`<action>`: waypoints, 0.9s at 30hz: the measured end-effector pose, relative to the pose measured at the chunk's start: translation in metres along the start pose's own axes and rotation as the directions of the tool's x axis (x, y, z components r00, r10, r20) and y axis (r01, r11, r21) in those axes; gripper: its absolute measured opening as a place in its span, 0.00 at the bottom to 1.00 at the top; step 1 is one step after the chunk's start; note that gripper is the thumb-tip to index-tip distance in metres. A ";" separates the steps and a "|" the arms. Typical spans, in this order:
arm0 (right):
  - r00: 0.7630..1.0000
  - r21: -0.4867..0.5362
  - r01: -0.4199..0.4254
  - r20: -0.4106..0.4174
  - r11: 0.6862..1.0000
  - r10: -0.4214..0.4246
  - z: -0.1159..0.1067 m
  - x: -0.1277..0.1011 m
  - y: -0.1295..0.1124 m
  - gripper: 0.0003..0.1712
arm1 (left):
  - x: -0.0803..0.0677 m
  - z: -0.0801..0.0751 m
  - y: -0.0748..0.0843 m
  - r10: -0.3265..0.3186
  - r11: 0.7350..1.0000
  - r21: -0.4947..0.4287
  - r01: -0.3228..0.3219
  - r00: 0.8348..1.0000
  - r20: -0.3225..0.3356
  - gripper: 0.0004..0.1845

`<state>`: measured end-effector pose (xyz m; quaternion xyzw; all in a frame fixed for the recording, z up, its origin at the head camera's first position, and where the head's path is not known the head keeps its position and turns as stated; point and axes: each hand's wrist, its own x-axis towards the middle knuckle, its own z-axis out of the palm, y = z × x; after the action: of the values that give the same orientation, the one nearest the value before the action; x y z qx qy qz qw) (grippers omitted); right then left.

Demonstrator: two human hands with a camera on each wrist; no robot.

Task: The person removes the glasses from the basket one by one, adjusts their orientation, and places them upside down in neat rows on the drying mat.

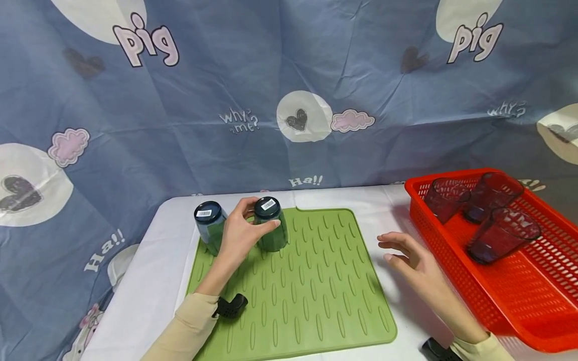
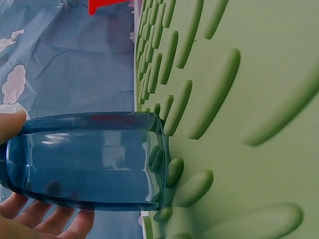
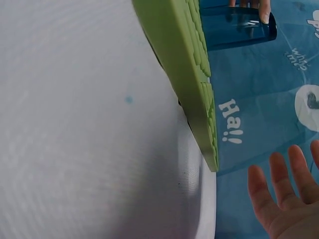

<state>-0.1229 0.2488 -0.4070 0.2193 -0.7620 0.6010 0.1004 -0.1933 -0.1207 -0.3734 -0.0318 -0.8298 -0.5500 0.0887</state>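
Left hand (image 1: 244,231) is wrapped around an upturned blue cup (image 1: 271,224), left of frame centre, on the green mat (image 1: 316,281) | second blue cup (image 1: 208,224) stands just left | right hand (image 1: 408,255) is held open, fingers spread, beside the red basket (image 1: 519,301)

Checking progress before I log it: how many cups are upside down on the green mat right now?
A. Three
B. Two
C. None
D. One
B: two blue cups stand inverted at the mat's far left corner, one free and one held by the left hand.
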 end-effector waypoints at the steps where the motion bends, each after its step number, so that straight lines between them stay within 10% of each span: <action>1: 1.000 -0.002 0.001 -0.001 1.000 -0.001 0.000 0.000 0.000 0.19 | 0.000 0.000 0.000 -0.004 1.000 0.000 0.004 1.000 0.001 0.37; 27: 1.000 0.017 -0.008 0.004 1.000 0.008 0.002 -0.001 0.004 0.19 | 0.000 0.001 -0.002 -0.029 0.987 -0.159 0.038 0.998 0.059 0.38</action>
<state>-0.1238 0.2483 -0.4117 0.2181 -0.7580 0.6074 0.0948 -0.1934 -0.1202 -0.3752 -0.0403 -0.7857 -0.6151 0.0530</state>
